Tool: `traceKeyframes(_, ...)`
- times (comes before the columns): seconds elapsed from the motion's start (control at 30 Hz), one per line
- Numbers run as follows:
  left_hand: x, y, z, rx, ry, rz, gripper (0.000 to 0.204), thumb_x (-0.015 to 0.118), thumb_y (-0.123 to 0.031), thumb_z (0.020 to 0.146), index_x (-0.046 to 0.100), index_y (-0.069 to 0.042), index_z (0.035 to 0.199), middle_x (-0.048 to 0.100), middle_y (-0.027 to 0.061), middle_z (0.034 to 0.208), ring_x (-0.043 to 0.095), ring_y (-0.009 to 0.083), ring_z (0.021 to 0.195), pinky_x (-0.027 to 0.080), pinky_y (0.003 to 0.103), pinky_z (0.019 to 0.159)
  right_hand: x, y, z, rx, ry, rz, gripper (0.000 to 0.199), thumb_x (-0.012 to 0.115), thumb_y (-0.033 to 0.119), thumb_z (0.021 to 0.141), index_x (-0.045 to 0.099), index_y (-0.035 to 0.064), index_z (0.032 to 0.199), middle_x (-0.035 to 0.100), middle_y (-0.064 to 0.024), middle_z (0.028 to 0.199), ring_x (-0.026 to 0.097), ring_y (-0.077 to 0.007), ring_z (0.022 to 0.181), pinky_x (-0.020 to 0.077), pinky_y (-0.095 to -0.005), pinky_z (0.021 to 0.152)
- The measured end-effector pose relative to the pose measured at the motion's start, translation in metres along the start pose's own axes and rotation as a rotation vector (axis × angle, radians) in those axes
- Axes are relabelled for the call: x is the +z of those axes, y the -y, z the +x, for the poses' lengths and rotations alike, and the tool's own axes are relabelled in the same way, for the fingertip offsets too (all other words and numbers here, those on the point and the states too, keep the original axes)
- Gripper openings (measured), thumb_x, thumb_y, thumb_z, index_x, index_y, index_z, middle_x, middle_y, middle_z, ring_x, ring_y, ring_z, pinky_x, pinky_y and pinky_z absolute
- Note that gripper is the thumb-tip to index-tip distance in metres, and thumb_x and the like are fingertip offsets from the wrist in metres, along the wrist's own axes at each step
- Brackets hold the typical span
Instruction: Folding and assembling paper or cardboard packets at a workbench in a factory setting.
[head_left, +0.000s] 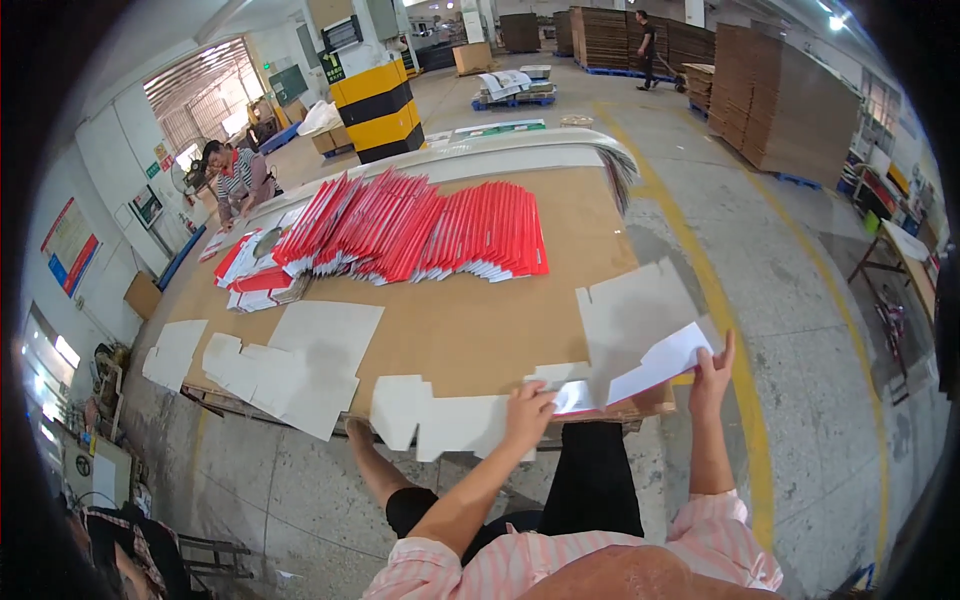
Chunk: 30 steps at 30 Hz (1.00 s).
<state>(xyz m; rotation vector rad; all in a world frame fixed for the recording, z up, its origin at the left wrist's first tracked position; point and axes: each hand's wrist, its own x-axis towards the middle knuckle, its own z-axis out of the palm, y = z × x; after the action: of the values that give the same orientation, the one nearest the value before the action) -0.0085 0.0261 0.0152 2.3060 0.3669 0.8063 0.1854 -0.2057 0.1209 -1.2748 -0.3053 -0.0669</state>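
My left hand (pixel 527 417) presses down on a flat white die-cut carton blank (pixel 440 418) at the near edge of the brown work table (pixel 480 320). My right hand (pixel 712 372) grips the far right corner of another white blank (pixel 655 362), lifting that edge off the table. A larger white blank (pixel 625 315) lies under it. Further back, long rows of folded red-and-white cartons (pixel 420 230) lie fanned across the table.
More white blanks (pixel 300 365) lie at the table's left. A person (pixel 238 178) works at the far left corner. A stack of grey sheets (pixel 560 150) lines the back edge. Brown cardboard pallets (pixel 780 95) stand right; another person (pixel 648 45) walks far back.
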Motion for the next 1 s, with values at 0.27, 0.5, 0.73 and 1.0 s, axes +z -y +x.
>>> traceKeyframes(0.27,0.033,-0.015,-0.006,0.118,0.09,0.025,0.028,0.067,-0.011,0.072,0.066,-0.006,0.1,0.058,0.0126,0.113,0.05,0.0346,0.106,0.042,0.046,0.088,0.097,-0.045,-0.078,-0.877,0.716,-1.185,0.059,0.066,0.019,0.067,0.051,0.0099,0.124,0.053,-0.0064,0.124,0.052,-0.0245,0.107,0.0429,-0.0421,0.079)
traceKeyframes(0.5,-0.091,-0.049,-0.024,0.275,0.537,0.376,0.029,0.058,-0.027,0.084,0.061,-0.009,0.107,0.06,0.0161,0.107,0.052,0.0334,0.108,0.036,0.046,0.096,0.08,-0.056,-0.078,-0.738,0.742,-1.081,0.063,0.066,0.017,0.067,0.05,0.0109,0.127,0.056,-0.0054,0.122,0.054,-0.0244,0.094,0.0425,-0.0403,0.075)
traceKeyframes(0.73,-0.07,-0.043,0.056,0.248,0.248,0.749,0.038,0.056,-0.032,0.085,0.059,0.0,0.107,0.065,0.0139,0.091,0.057,0.0324,0.094,0.031,0.051,0.096,0.072,-0.044,-0.068,-0.702,0.626,-0.792,0.062,0.065,0.007,0.067,0.053,0.0126,0.127,0.06,-0.0088,0.119,0.055,-0.0279,0.089,0.0442,-0.0385,0.08)
traceKeyframes(1.0,-0.096,0.033,0.015,-0.126,0.065,0.744,0.074,0.064,-0.018,0.078,0.027,0.006,0.137,0.032,0.0242,0.139,0.025,0.0422,0.132,0.02,0.056,0.106,0.091,-0.064,-0.092,-0.808,0.726,-1.181,0.047,0.059,0.016,0.071,0.055,0.0086,0.117,0.057,-0.0065,0.115,0.053,-0.0253,0.094,0.0411,-0.0408,0.073)
